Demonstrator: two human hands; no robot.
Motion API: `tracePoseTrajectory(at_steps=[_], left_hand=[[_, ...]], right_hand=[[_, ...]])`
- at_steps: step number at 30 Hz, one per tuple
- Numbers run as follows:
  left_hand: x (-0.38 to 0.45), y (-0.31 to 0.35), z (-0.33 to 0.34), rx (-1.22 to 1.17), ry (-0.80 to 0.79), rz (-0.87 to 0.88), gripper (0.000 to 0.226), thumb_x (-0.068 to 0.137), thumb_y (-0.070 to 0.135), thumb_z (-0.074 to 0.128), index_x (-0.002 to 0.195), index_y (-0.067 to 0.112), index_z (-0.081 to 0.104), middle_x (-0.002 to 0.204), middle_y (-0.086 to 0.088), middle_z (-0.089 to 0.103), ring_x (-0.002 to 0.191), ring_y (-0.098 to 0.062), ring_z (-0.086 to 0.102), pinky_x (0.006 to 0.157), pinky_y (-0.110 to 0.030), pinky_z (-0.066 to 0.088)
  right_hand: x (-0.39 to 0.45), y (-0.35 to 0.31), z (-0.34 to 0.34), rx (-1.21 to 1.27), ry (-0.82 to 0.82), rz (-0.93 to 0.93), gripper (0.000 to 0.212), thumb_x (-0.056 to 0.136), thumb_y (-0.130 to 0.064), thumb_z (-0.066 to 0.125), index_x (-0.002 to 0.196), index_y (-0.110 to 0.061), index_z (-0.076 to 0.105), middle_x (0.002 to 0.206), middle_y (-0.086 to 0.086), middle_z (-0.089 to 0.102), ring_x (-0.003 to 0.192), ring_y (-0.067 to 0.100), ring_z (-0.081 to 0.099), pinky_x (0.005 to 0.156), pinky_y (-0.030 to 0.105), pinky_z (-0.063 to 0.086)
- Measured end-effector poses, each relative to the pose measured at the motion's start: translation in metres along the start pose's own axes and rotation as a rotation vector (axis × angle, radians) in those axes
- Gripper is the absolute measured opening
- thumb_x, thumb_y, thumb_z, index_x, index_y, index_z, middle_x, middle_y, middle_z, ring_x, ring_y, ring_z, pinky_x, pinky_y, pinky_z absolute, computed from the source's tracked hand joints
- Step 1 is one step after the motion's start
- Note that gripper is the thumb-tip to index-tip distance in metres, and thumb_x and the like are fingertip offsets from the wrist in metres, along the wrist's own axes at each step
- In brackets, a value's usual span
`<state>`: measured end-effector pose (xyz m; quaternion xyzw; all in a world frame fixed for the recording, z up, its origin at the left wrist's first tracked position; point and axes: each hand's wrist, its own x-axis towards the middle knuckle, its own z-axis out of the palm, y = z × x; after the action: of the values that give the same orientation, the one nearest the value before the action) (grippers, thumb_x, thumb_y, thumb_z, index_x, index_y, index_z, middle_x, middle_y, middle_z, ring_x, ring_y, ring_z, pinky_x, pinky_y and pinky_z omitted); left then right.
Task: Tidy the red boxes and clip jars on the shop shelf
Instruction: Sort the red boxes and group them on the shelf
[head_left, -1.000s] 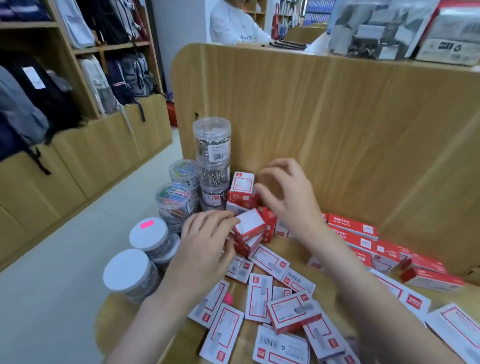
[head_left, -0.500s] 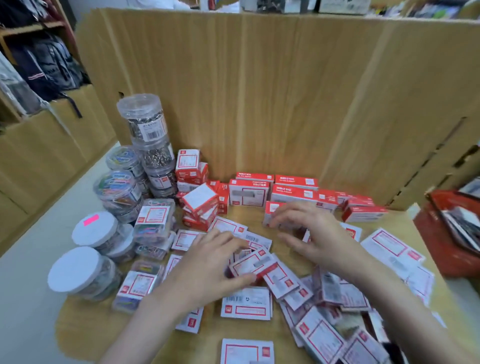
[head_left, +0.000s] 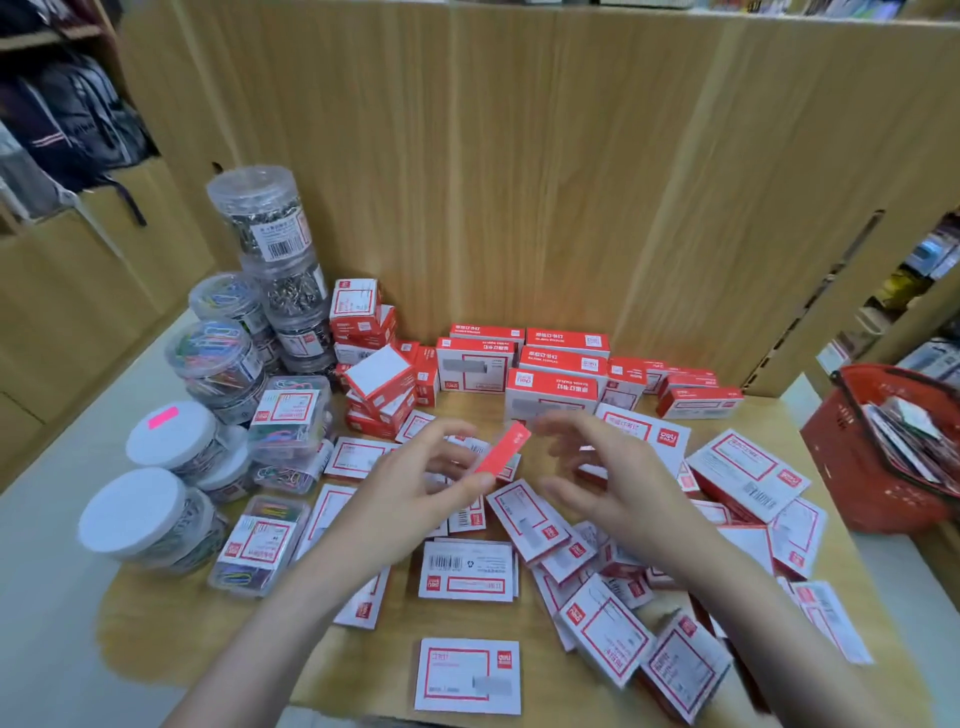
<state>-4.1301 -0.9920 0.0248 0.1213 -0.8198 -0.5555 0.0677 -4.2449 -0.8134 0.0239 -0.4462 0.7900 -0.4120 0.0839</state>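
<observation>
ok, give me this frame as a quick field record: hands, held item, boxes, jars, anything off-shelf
left hand: pinching a small red box, lifted above the pile
right hand: open, empty, beside the box
loose boxes: scattered flat across the shelf
rear boxes: stacked by the back panel
clip jars: stacked at left, upright
white-lid jars: front left
red basket: right of shelf

The shelf top (head_left: 171, 634) and the back panel (head_left: 519, 156) at twelve o'clock look like pale wood-grain laminate, smooth and matt. The red boxes (head_left: 563, 358) are printed card with a slight sheen. At nine o'clock the clip jars (head_left: 260, 218) are clear, glossy plastic showing metal clips inside; two jars (head_left: 135, 512) carry matt white lids. At three o'clock a red basket (head_left: 852, 467) looks like moulded plastic.
</observation>
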Motion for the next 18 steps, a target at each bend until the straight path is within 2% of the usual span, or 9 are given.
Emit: tracePoseTrajectory(at_steps=[2,3,5,7,9,11,14,16,18], left_hand=[[0.000,0.006,0.000,-0.012,-0.019,0.020,0.031,0.082,0.024,0.068,0.108,0.031,0.053,0.100,0.007,0.065,0.091,-0.001,0.060,0.075,-0.014,0.047],[0.000,0.009,0.000,-0.009,-0.034,0.039,0.029,0.084,0.020,0.066,0.108,0.029,0.053,0.101,0.008,0.064,0.093,0.000,0.059,0.077,-0.013,0.047],[0.001,0.013,0.003,0.012,-0.092,0.077,0.027,0.086,0.018,0.063,0.109,0.028,0.055,0.104,0.009,0.065,0.097,0.002,0.058,0.081,-0.014,0.047],[0.004,0.013,0.008,0.045,-0.102,0.113,0.024,0.088,0.016,0.060,0.108,0.030,0.056,0.107,0.012,0.064,0.101,0.004,0.057,0.085,-0.015,0.046],[0.010,0.013,0.012,0.112,-0.009,0.158,0.024,0.091,0.013,0.055,0.104,0.033,0.057,0.107,0.015,0.063,0.100,0.007,0.055,0.085,-0.012,0.045],[0.019,0.015,0.016,0.266,0.100,0.228,0.025,0.091,0.011,0.053,0.106,0.030,0.058,0.108,0.015,0.061,0.099,0.007,0.054,0.086,-0.009,0.041],[0.030,0.022,0.028,0.428,0.187,0.346,0.024,0.090,0.013,0.051,0.110,0.019,0.061,0.110,0.011,0.059,0.102,-0.002,0.051,0.087,-0.004,0.031],[0.039,0.028,0.040,0.474,0.211,0.436,0.028,0.086,0.022,0.044,0.106,0.018,0.063,0.108,0.010,0.058,0.104,-0.005,0.049,0.089,-0.007,0.029],[0.049,0.033,0.052,0.494,0.221,0.506,0.031,0.083,0.025,0.042,0.104,0.017,0.063,0.109,0.008,0.058,0.105,-0.009,0.048,0.092,-0.017,0.031]], right_hand=[[0.004,-0.002,0.000,0.024,-0.026,-0.046,0.055,0.078,-0.009,0.066,0.123,-0.032,0.045,0.115,-0.011,0.055,0.099,0.002,0.053,0.081,0.018,0.047],[0.006,-0.004,0.000,0.018,-0.039,-0.082,0.054,0.077,-0.008,0.065,0.123,-0.030,0.047,0.117,-0.010,0.054,0.099,0.002,0.053,0.079,0.015,0.046],[0.006,-0.005,-0.002,0.009,-0.028,-0.125,0.036,0.077,-0.013,0.064,0.111,-0.021,0.056,0.107,-0.007,0.058,0.089,0.003,0.055,0.072,0.014,0.046],[0.004,-0.004,-0.009,-0.035,0.037,-0.119,0.018,0.076,-0.024,0.064,0.093,-0.017,0.061,0.085,-0.010,0.058,0.076,0.005,0.055,0.063,0.013,0.043],[0.000,0.002,-0.023,-0.074,0.121,-0.066,0.018,0.076,-0.031,0.063,0.085,-0.017,0.060,0.074,-0.012,0.056,0.071,0.006,0.052,0.059,0.014,0.040],[-0.005,0.010,-0.044,-0.069,0.241,0.004,0.020,0.076,-0.032,0.066,0.084,-0.015,0.060,0.073,-0.008,0.059,0.066,0.008,0.052,0.056,0.013,0.038],[-0.014,0.026,-0.081,0.069,0.433,0.129,0.011,0.080,-0.017,0.069,0.085,-0.017,0.059,0.076,-0.002,0.065,0.062,0.005,0.056,0.056,0.011,0.039],[-0.021,0.038,-0.098,0.132,0.569,0.184,0.013,0.081,-0.013,0.067,0.084,-0.021,0.057,0.078,0.000,0.066,0.064,0.004,0.057,0.057,0.014,0.044],[-0.025,0.048,-0.109,0.162,0.662,0.219,0.016,0.081,-0.012,0.067,0.083,-0.021,0.055,0.077,-0.001,0.065,0.063,0.004,0.057,0.054,0.017,0.045]])
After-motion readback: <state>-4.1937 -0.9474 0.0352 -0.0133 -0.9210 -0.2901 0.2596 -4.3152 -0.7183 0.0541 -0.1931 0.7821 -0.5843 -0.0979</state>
